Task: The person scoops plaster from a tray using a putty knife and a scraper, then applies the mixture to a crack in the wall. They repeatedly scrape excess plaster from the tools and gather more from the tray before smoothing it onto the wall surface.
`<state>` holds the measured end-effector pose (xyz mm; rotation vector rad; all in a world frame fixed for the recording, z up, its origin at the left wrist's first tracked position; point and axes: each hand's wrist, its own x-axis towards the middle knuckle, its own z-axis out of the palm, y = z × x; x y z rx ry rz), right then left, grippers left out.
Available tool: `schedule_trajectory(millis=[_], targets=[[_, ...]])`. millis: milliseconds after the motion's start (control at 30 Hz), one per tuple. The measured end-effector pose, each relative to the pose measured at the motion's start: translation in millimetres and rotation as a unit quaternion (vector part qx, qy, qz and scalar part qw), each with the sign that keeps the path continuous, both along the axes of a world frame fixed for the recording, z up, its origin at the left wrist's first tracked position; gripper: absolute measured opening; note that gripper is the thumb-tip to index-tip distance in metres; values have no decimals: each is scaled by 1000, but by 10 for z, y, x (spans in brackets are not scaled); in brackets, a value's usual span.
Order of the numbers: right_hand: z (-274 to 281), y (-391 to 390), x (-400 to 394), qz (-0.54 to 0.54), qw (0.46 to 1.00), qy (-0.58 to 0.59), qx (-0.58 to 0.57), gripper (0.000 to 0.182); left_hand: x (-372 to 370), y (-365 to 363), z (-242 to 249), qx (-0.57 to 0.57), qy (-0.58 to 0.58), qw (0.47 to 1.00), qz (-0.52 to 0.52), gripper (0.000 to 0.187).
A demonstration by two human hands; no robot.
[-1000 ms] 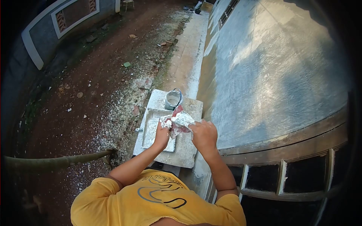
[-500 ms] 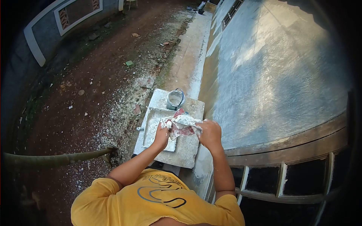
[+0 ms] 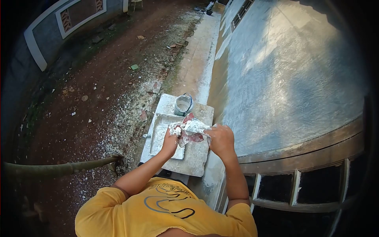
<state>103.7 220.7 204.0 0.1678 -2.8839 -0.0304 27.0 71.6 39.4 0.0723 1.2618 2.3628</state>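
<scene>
My left hand [image 3: 170, 141] is closed around the left side of a crumpled, red-and-white plastic bag [image 3: 192, 137], thickly smeared with white paste. On the other side, my right hand [image 3: 221, 139] grips a white-coated flat tool [image 3: 196, 125] that looks like a putty knife, lying against the bag; the coating and fingers hide its exact form. Both hands are above a paint tray [image 3: 159, 136] coated in white. Behind the bag stands a small white-smeared bucket [image 3: 183, 104] with a dark handle. Tray and bucket rest on a whitish board [image 3: 194, 160].
A plastered blue-grey wall [image 3: 292, 87] rises close on my right, above a paned wooden window frame [image 3: 296, 187]. A bamboo pole [image 3: 59, 168] juts in at left. White-spattered dirt ground [image 3: 114, 126] and a concrete ledge [image 3: 193, 65] run ahead.
My right hand has shifted slightly right, and the white-coated tool has turned a little against the bag. My left hand stays nearly in place, still holding the bag.
</scene>
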Motion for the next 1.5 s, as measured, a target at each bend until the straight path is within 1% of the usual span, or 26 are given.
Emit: schedule_trajectory(millis=[67, 200, 267, 333, 400, 533, 600, 733, 800, 833, 900, 967, 1000, 1067, 1100, 1167, 1267, 1333, 1433, 1500], targets=[[71, 61, -8, -20, 998, -1, -64, 22, -6, -15, 20, 7, 6, 1000, -4, 30], [50, 117, -60, -16, 997, 8, -75, 22, -14, -43, 80, 8, 14, 1000, -13, 35], [70, 46, -88, 0, 1000, -8, -29, 23, 5, -59, 150, -7, 24, 1000, -13, 37], [96, -13, -108, 4, 1000, -12, -17, 24, 14, -63, 154, -24, 33, 999, -14, 39], [130, -71, -124, 6, 1000, -16, -7, 25, 8, -60, 92, -35, 80, 996, -7, 39], [183, -143, -155, 10, 1000, -20, 13, 25, -6, -77, 79, -60, 75, 995, -19, 40], [172, -173, -182, 14, 1000, -18, 14, 24, 24, -67, 117, -9, 56, 998, -5, 36], [136, -290, -214, 9, 998, -30, 54, 23, -28, -40, 84, -30, 79, 996, 4, 31], [136, -294, -240, 9, 997, -34, 67, 23, -46, -33, 54, -11, 28, 999, 11, 26], [134, -259, -255, 14, 998, -26, 48, 22, -65, -44, 13, -13, 27, 999, 12, 26], [140, -134, -291, 19, 999, -17, 31, 21, -135, -47, -26, 22, 40, 999, 10, 24], [135, 24, -323, 27, 999, -6, -30, 21, -164, -48, -25, 23, 40, 999, 10, 23], [141, 72, -326, 30, 999, -7, -29, 21, -173, -57, 17, 23, 41, 999, 9, 23], [159, 135, -337, 16, 996, 12, -90, 23, -139, -77, 100, 13, 51, 999, 11, 23], [166, 120, -342, 17, 996, 12, -89, 23, -119, -81, 145, 2, 60, 998, 11, 23], [181, 54, -334, -5, 998, -18, -52, 23, -97, -69, 196, -3, 57, 998, 14, 24], [198, -15, -331, 2, 1000, -25, -19, 22, -82, -57, 196, -22, 70, 997, 11, 25], [204, -56, -329, -6, 1000, -21, -20, 22, -77, -67, 239, -36, 85, 996, 8, 26], [172, -118, -329, -7, 1000, -14, -1, 21, -72, -43, 281, -27, 75, 997, 5, 30], [144, -179, -315, -1, 1000, -11, 16, 21, -102, -33, 234, -31, 78, 996, 1, 37]])
